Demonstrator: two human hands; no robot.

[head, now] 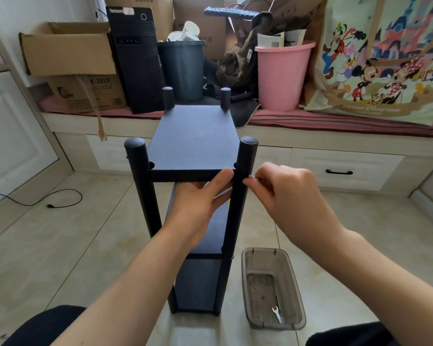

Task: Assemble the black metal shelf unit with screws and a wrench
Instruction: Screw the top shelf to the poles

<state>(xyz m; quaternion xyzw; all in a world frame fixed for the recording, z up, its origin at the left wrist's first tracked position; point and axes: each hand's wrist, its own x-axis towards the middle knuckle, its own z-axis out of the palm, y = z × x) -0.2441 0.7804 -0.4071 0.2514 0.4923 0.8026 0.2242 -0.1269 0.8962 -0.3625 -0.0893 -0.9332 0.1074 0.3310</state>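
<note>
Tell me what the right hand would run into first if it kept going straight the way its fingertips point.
The right hand points left, pinching a small silver screw. Going straight on, it would probably first meet the near right post of the black shelf unit, just under the top board; the screw tip already looks almost against it.

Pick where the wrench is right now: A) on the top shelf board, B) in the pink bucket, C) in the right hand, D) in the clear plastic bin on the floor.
D: the wrench lies at the bottom of the clear plastic bin on the floor, while the right hand pinches a small silvery piece at the front right post.
</note>
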